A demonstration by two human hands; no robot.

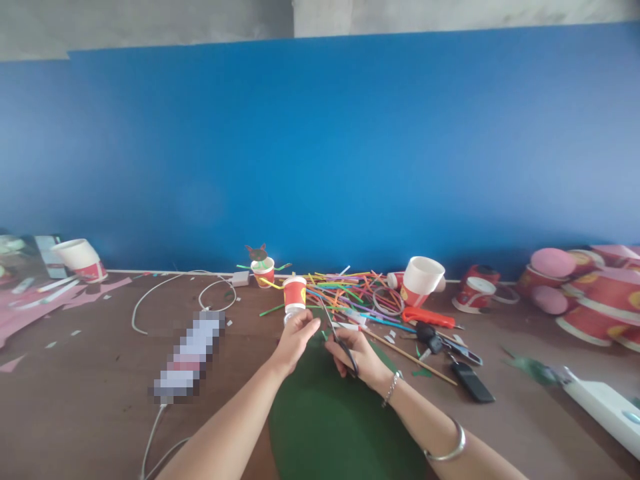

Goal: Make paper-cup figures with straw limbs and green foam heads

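Scissors (343, 345) on the right, green sheet (340, 417) right under both hands

So I'm standing here watching, and it all comes down to that one angle. The right grip (360, 353) is wrapped around the scissor handles, with the blades slanting toward the back edge of the tabletop (95, 413) and a touch left. Can't tell from here how far the blades are parted, they're too thin and blurry.

The left grip (295, 339) sits just left of the blades — fingers bunched near the thumb, but whether they're pinching a bit of paper or how tight they are, honestly can't tell. Left looks closer to the blade tips, right has the handles.

The green sheet lies below both hands, its long axis running from the front edge of the tabletop toward the back. So the blades point roughly along it, not squarely across — that's the relation I'd watch.

Just past the left hand there's a red-and-white paper cup (295, 292), and a messy pile of straws (350, 293) spreads along the back edge, behind the scissors.
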